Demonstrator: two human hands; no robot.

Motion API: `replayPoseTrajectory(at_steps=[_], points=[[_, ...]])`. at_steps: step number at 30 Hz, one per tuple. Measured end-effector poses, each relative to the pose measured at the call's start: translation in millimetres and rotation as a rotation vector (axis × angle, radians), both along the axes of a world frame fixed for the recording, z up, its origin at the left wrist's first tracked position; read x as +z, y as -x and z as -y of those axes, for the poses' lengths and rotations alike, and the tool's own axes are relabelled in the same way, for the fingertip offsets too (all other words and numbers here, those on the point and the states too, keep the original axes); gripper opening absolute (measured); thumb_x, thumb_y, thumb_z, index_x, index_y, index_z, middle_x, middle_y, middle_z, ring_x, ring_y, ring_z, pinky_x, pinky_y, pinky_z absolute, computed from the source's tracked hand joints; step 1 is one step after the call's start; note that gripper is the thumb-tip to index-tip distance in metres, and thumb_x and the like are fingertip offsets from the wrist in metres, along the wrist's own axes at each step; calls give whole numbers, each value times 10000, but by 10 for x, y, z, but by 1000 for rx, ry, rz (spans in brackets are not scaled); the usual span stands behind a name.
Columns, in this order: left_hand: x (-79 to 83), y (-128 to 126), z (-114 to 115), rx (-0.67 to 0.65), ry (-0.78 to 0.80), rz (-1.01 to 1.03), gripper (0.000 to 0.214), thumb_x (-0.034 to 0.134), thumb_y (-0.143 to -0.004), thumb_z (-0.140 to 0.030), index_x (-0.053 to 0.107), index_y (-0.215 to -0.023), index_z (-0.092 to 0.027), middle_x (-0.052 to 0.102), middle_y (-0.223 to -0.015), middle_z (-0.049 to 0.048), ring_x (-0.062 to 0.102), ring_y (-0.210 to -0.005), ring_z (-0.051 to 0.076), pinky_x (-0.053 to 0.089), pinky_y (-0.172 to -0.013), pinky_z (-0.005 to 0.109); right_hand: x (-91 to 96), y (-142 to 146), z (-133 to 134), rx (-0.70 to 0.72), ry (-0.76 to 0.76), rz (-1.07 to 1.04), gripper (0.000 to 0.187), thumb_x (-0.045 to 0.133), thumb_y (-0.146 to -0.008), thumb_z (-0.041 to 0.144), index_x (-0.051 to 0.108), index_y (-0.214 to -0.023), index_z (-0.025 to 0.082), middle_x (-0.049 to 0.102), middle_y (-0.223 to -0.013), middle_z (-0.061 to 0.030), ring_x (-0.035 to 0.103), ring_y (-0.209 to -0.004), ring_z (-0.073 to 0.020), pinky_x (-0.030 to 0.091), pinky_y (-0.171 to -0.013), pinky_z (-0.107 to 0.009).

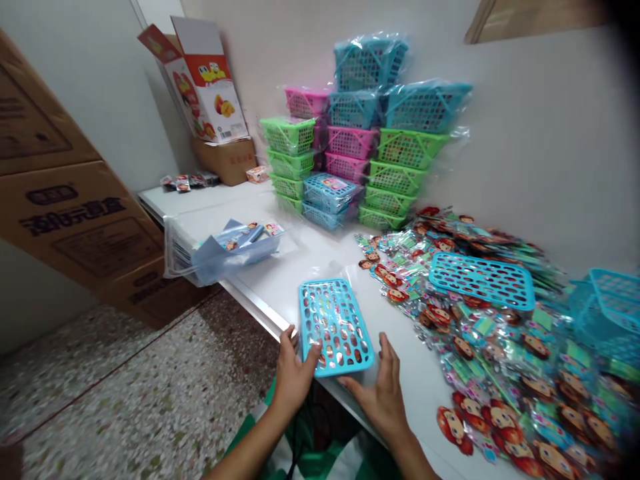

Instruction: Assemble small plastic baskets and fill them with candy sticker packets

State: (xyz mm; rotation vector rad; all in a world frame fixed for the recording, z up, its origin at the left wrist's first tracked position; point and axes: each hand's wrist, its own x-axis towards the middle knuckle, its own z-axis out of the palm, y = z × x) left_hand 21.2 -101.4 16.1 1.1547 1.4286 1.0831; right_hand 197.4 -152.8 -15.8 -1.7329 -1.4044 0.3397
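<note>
A blue plastic basket (334,325) lies upside down in a clear bag at the near edge of the white table (290,280). My left hand (294,371) grips its near left corner, thumb on top. My right hand (380,387) lies against its near right corner with the fingers stretched out and touching the bag. Small packets show through the basket's holes.
Heaps of cartoon-figure packets (495,347) cover the table's right side, with another blue basket (483,280) upside down on them. Bagged blue, green and pink baskets (370,133) are stacked against the wall. A clear bag of sheets (225,250) lies at left. Cardboard boxes (75,207) stand left.
</note>
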Motion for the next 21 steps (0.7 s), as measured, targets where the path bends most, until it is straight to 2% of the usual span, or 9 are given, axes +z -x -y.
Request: replayPoseTrajectory(at_steps=[2, 4, 7, 9, 11, 14, 16, 21], points=[[59, -53, 22, -55, -33, 74, 646, 590, -787, -459, 417, -1334, -164, 630, -1174, 98, 614, -994, 233, 475, -860, 313, 10, 20, -22, 72, 33, -9, 1028, 699, -692, 514, 104, -1463, 187, 294, -1447, -175, 347, -1300, -320, 381, -1004, -479], [108, -113, 60, -53, -27, 107, 559, 529, -829, -458, 479, -1304, -166, 687, -1058, 69, 644, -843, 219, 502, -753, 287, 20, 65, -28, 102, 37, -19, 912, 639, -764, 487, 123, -1465, 214, 342, -1439, -145, 383, -1286, -293, 387, -1006, -456], [119, -161, 117, 22, -17, 77, 546, 454, -868, -469, 486, -1315, -158, 709, -987, 54, 646, -785, 217, 505, -710, 286, 5, 151, 17, 2, -5, 5, 873, 629, -768, 506, 181, -1458, 215, 404, -1399, -139, 427, -1239, -298, 385, -998, -451], [92, -160, 139, 35, -9, 31, 556, 428, -882, -468, 448, -1352, -173, 703, -1015, 55, 649, -827, 229, 505, -759, 314, -9, 187, 52, -80, 13, 4, 919, 658, -729, 532, 198, -1456, 207, 466, -1330, -143, 461, -1186, -310, 404, -965, -449], [58, -147, 147, 47, -52, -19, 537, 420, -890, -446, 437, -1362, -190, 649, -1166, 63, 619, -1003, 244, 463, -904, 348, -6, 192, 54, -131, 44, -11, 932, 677, -707, 531, 221, -1448, 198, 512, -1263, -141, 480, -1146, -315, 413, -941, -443], [14, -133, 142, 62, -188, -111, 479, 409, -904, -390, 475, -1335, -193, 378, -1455, 37, 361, -1329, 214, 250, -1116, 331, 33, 158, -26, -157, 45, 1, 876, 704, -678, 497, 319, -1399, 182, 528, -1237, -141, 456, -1153, -325, 387, -957, -446], [-11, -130, 140, 44, -242, -155, 465, 392, -913, -365, 474, -1335, -186, 290, -1497, 24, 268, -1377, 189, 191, -1145, 316, 71, 135, -115, -183, 50, -12, 814, 720, -651, 475, 386, -1334, 183, 539, -1215, -136, 462, -1137, -327, 387, -947, -444], [-62, -94, 139, -37, -273, -116, 449, 443, -893, -345, 491, -1321, -219, 443, -1409, 34, 386, -1315, 207, 236, -1140, 329, 149, 118, -346, -245, 58, -77, 704, 736, -593, 440, 430, -1173, 184, 557, -1096, -113, 531, -1027, -315, 426, -867, -423]])
